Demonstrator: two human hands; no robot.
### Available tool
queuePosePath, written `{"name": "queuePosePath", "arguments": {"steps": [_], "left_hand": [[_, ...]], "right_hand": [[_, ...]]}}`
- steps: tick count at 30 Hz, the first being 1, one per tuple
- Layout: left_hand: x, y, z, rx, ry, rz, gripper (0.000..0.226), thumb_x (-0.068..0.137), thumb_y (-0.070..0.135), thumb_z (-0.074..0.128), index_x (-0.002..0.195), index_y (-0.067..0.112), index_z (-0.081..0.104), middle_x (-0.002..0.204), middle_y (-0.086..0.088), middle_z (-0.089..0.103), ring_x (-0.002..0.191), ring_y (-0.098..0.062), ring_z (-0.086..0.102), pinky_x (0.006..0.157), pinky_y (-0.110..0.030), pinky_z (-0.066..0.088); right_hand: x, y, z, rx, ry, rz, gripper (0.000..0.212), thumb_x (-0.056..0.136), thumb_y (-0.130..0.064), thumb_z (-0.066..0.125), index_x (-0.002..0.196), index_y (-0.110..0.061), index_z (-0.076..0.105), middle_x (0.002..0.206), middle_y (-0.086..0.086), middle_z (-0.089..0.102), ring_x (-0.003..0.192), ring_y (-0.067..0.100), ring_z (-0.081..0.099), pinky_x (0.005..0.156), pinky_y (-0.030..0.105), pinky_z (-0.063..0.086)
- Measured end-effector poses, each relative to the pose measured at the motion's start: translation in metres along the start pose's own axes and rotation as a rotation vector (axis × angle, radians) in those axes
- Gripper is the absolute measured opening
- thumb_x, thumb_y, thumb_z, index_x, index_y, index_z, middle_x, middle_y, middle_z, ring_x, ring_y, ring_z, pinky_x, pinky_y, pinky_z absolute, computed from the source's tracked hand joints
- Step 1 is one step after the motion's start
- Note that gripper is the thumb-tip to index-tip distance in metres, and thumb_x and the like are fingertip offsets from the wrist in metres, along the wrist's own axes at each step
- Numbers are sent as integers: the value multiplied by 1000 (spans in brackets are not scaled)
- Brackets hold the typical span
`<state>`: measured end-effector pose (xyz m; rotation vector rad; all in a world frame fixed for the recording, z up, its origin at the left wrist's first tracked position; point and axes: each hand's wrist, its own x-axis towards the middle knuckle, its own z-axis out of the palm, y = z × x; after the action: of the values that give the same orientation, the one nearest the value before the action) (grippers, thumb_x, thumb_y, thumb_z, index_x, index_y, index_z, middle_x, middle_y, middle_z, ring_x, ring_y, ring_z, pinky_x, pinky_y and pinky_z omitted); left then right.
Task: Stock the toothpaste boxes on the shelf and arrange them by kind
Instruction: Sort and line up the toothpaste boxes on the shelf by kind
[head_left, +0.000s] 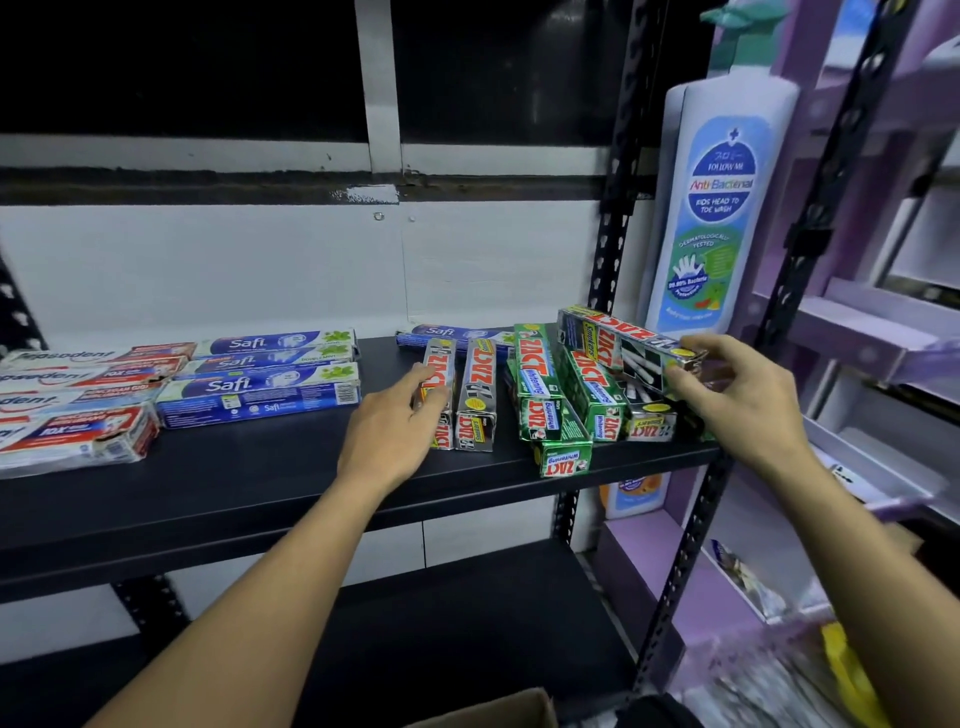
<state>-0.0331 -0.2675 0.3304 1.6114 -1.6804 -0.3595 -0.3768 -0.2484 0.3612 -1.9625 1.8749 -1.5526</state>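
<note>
Smokers toothpaste box (621, 340) pinched in R hand (737, 402), grey box (441, 356) gripped under L hand (389, 431)

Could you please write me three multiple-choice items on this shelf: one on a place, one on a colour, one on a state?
1. Where do the Pepsodent boxes lie on the shelf? A right end B left end C middle
2. What colour are the Zact Whitening boxes? A green B pink C yellow
3. What is the right hand doing? A hanging idle B making a fist C holding a Zact Smokers box
Key: B, they sit left of the Safi boxes; A, green panels show; C, its fingers pinch the box's end.
</note>
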Motion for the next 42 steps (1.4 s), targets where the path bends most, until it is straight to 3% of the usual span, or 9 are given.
{"name": "queuePosePath", "arguments": {"steps": [5, 8, 11, 18, 22, 26, 34, 38, 42], "left_hand": [[1, -3, 1, 4, -7, -10, 55, 94, 67, 33, 144, 47, 41, 123, 4, 67, 117, -22, 59, 96, -48, 53], [2, -2, 0, 2, -4, -4, 53, 95, 64, 35, 144, 45, 42, 114, 7, 67, 111, -19, 61, 94, -45, 54], [-1, 2, -2, 6, 11, 15, 47, 99, 56, 39, 143, 41, 46, 101, 9, 66, 99, -13, 62, 89, -40, 55], [-7, 9, -13, -70, -17, 60, 45, 101, 52, 42, 143, 35, 47, 129, 5, 63, 115, -13, 59, 91, -33, 50], [-8, -7, -38, 163, -26, 72, 46, 101, 53, 41, 143, 34, 46, 138, 3, 59, 126, -18, 52, 102, -39, 45], [-19, -24, -50, 368, -213, 122, 41, 99, 49, 47, 133, 29, 57, 133, 2, 62, 117, -17, 56, 99, -39, 47], [-18, -33, -46, 313, -161, 131, 38, 93, 55, 52, 123, 34, 62, 121, 9, 65, 104, -14, 57, 91, -36, 50], [-16, -37, -44, 257, -128, 118, 39, 90, 54, 54, 121, 33, 65, 123, 9, 65, 113, -17, 57, 95, -38, 50], [-12, -44, -41, 239, -112, 103, 42, 86, 58, 53, 119, 35, 65, 124, 12, 65, 116, -19, 55, 97, -40, 49]], "right_hand": [[-6, 7, 3, -82, -41, -27, 41, 84, -39, 70, 124, -33, 62, 121, -8, 67, 110, 16, 61, 99, 49, 46], [-12, 8, 6, -91, -58, -44, 46, 86, -32, 72, 130, -28, 60, 121, 0, 66, 110, 20, 60, 97, 42, 47], [-14, 5, 8, -70, -54, -41, 46, 86, -29, 72, 130, -25, 60, 119, 3, 66, 109, 23, 60, 96, 44, 47], [2, -11, 2, -324, -39, -228, 42, 91, -38, 63, 129, -21, 61, 126, 6, 60, 114, 36, 52, 93, 49, 42], [32, -52, 3, -233, -159, -258, 43, 92, -44, 60, 129, -21, 61, 124, 6, 63, 114, 28, 56, 93, 40, 43], [62, -100, 30, -176, -351, -324, 44, 92, -47, 60, 130, -27, 60, 124, -5, 65, 108, 15, 60, 87, 29, 44], [107, -159, 116, -271, -702, -373, 48, 90, -57, 58, 127, -26, 61, 123, -3, 67, 105, 18, 62, 95, 34, 45], [128, -161, 154, -421, -802, -394, 49, 91, -54, 59, 128, -22, 60, 124, 2, 67, 99, 19, 58, 87, 28, 39], [153, -153, 180, -518, -841, -344, 48, 91, -50, 60, 129, -20, 61, 126, 5, 66, 106, 24, 59, 96, 33, 41]]}}
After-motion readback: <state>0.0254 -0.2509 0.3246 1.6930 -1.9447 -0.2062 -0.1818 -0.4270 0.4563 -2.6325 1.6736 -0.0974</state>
